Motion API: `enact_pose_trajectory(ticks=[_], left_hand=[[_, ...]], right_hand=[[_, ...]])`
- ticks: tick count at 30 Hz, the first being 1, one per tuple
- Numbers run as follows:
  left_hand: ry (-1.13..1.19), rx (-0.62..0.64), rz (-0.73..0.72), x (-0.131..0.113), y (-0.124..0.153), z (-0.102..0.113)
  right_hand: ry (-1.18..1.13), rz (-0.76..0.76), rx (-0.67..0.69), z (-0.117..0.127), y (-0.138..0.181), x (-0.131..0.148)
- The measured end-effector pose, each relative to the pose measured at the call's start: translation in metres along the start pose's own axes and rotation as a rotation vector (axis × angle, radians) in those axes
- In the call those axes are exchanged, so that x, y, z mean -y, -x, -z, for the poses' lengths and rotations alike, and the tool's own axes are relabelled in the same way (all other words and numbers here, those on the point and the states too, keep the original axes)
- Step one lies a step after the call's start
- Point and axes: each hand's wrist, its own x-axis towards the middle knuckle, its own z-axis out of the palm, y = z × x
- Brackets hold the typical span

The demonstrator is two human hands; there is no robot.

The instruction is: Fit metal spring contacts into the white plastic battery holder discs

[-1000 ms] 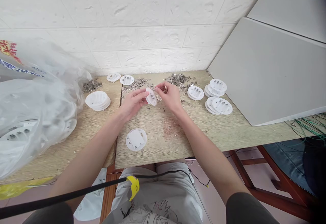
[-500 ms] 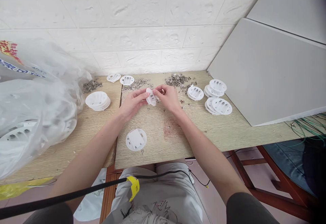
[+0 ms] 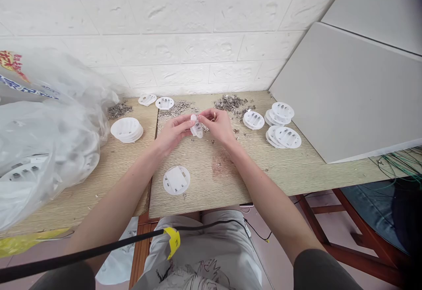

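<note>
My left hand pinches a round white plastic disc, tilted on edge above the table, between thumb and fingers. The disc has slots and small metal contacts in its face. My right hand is closed at the disc's upper right edge, thumb and fingertips touching it. A small gold-coloured bit shows at its curled fingers; whatever the fingertips pinch is too small to make out. Below the hands another white disc lies flat, its square back facing up. Behind them are heaps of small metal pieces, one silvery and one darker.
White discs are stacked at the left and right. A clear plastic bag full of discs fills the left side. A grey panel leans at the right, with green wires beneath. A black cable crosses before me.
Both hands stay nearly in place. The held disc has turned a little, and a gold-coloured bit now shows at my right fingers, which have curled slightly.
</note>
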Motion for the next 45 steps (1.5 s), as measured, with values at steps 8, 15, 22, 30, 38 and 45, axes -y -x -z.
enact_pose_trajectory(ticks=[8, 15, 22, 30, 38, 45], left_hand=[[0.004, -0.015, -0.019, 0.0001, 0.0004, -0.0007], [0.016, -0.012, -0.031, 0.0014, -0.0003, 0.0001], [-0.003, -0.007, -0.032, 0.0009, -0.0002, -0.0001], [-0.057, -0.007, -0.014, 0.0016, -0.0004, -0.0004], [-0.082, -0.061, -0.004, 0.0041, -0.0003, 0.0004], [-0.081, -0.073, -0.020, 0.0043, -0.0008, -0.0005]], right_hand=[[0.076, -0.027, -0.041, -0.0040, 0.0017, 0.0006], [0.097, -0.064, -0.081, -0.0051, 0.0022, 0.0002], [0.132, -0.057, -0.070, -0.0054, 0.0034, 0.0029], [0.277, -0.005, -0.047, -0.0055, 0.0033, 0.0030], [0.332, 0.011, 0.009, -0.0058, 0.0029, 0.0005], [0.375, 0.034, -0.027, -0.0070, 0.0033, -0.0024]])
